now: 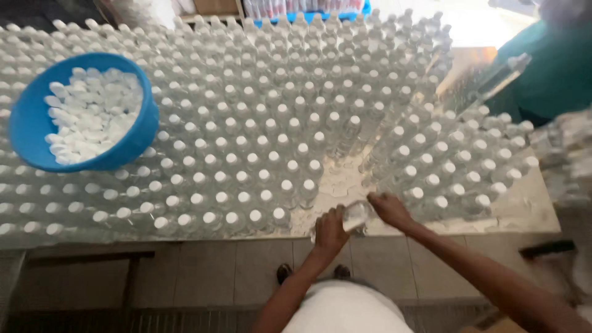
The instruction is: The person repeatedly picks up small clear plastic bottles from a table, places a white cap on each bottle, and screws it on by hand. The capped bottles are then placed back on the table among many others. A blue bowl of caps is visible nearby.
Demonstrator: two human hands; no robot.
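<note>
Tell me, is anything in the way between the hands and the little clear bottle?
Nothing visible is. The left hand is wrapped around the clear bottle at the table's near edge, and the right hand touches its top end. The capped bottles stand farther back on the table.

Clear white-capped bottles (259, 123) crowd table; pink-and-white packages in blue crate (308, 7) at far edge.
</note>
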